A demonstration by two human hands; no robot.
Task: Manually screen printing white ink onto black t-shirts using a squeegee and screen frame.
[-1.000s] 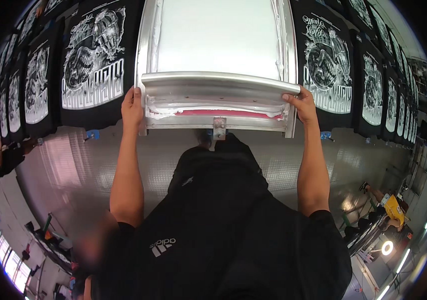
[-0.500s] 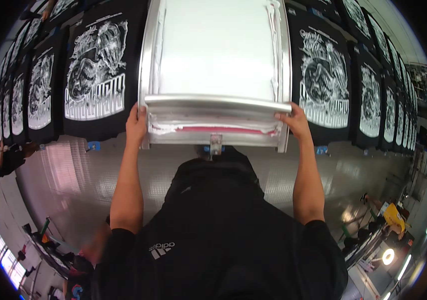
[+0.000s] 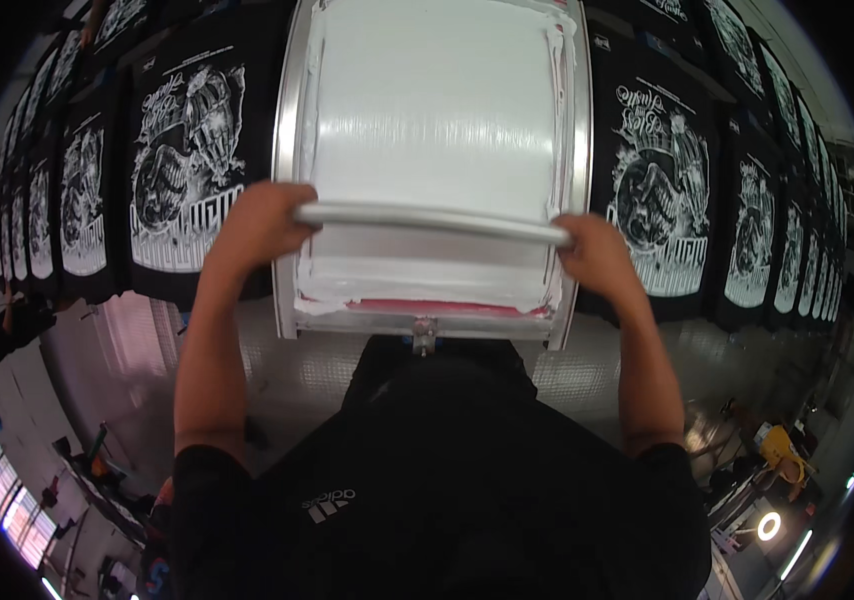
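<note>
Both my hands are closed on a long metal squeegee (image 3: 432, 222): my left hand (image 3: 265, 225) wraps its left end, my right hand (image 3: 597, 255) grips its right end. The bar lies crosswise over the lower part of a screen (image 3: 432, 120) coated in white ink, set in a metal frame (image 3: 287, 120). Thick ink lines the inner edges, and a red strip (image 3: 447, 306) shows along the near edge. A metal clamp (image 3: 425, 330) is at the middle of the frame's front rail.
Black T-shirts (image 3: 187, 160) with white prints lie in rows on boards either side of the screen, more (image 3: 662, 180) at the right. A person in dark clothing (image 3: 2, 330) is at the far left. Someone in yellow (image 3: 782, 450) is at the lower right, near a ring lamp (image 3: 769, 525).
The squeegee has moved away from the frame's near rail onto the white screen. My left hand has shifted outward and wrapped round the bar's end. The screen sits lower in view.
</note>
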